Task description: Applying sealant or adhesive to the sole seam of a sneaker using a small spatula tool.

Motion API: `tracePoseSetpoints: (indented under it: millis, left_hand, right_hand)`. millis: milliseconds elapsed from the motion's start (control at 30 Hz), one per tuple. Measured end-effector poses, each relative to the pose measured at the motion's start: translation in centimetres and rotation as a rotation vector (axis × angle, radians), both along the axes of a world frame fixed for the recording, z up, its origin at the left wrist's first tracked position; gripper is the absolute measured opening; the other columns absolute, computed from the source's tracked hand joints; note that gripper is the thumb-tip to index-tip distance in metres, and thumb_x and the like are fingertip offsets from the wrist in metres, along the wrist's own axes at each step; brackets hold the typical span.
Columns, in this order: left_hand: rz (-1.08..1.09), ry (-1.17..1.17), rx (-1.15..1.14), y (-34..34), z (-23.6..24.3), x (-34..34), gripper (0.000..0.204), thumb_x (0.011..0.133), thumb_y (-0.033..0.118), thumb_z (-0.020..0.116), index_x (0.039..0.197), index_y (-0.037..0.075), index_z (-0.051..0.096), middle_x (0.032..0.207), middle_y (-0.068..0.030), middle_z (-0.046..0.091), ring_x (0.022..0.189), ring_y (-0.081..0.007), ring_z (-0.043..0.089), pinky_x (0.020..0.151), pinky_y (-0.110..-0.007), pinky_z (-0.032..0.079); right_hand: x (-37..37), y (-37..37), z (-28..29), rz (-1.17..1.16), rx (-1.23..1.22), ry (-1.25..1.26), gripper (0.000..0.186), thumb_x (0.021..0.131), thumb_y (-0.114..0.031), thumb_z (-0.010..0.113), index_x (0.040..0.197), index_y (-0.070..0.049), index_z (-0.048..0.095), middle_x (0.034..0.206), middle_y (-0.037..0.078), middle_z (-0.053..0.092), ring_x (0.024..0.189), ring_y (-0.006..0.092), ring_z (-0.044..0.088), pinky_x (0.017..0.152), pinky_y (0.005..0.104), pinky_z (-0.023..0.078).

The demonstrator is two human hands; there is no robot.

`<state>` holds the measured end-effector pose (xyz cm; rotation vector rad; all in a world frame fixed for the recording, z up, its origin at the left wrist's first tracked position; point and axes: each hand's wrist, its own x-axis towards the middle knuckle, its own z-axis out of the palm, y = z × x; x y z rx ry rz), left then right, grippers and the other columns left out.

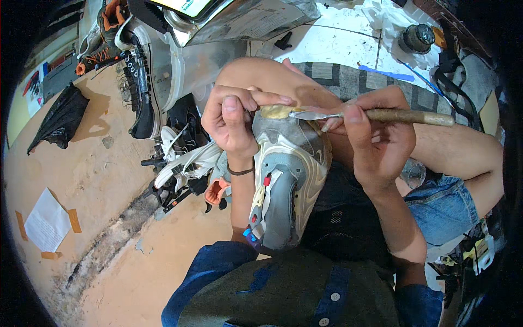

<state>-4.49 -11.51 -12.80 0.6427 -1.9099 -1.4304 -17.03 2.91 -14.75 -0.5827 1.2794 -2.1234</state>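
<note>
A grey and cream sneaker [297, 158] rests across my lap, its toe pointing away from me and its opening toward my body. My left hand [234, 117] grips it by the left side of the toe, index finger stretched along the front edge. In my right hand [381, 131] is a small knife [408, 116] with a long brown wooden handle and a narrow metal blade. The blade tip touches a yellowish, bare-looking patch [275, 111] at the sneaker's toe. Red and blue bits show on the laces near the opening.
Left of me lie a black high-top shoe [144, 87], white shoes with loose laces [182, 163] and a black bag [60, 117]. A taped paper [48, 220] is on the wall. Farther off stand a clear plastic bin [201, 62] and a dark jar [418, 39] on white tiles.
</note>
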Motion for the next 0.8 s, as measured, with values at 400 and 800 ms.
tracePoseSetpoints:
  millis: [400,800]
  left_hand:
    - [0.002,-0.008,0.009,0.4,0.1,-0.3,0.037,0.106,0.031,0.038,0.08,0.004,0.04,0.062,-0.0103,0.048,0.059,-0.0347,0.067,0.065,-0.048,0.055]
    - [0.027,0.046,0.028,0.1,-0.8,0.4,0.037,0.105,0.031,0.041,0.081,0.004,0.039,0.06,-0.0137,0.053,0.057,-0.0312,0.063,0.06,-0.043,0.05]
  right_hand:
    - [-1.6,-1.3,1.5,0.071,0.121,0.013,0.013,0.094,-0.003,0.062,0.099,0.002,0.051,0.085,0.009,0.061,0.071,0.0102,0.064,0.063,0.0224,0.055]
    - [-1.9,-1.8,0.8,0.272,0.074,-0.141,0.016,0.096,-0.01,0.062,0.099,0.003,0.053,0.083,0.009,0.064,0.075,0.012,0.067,0.065,0.0237,0.057]
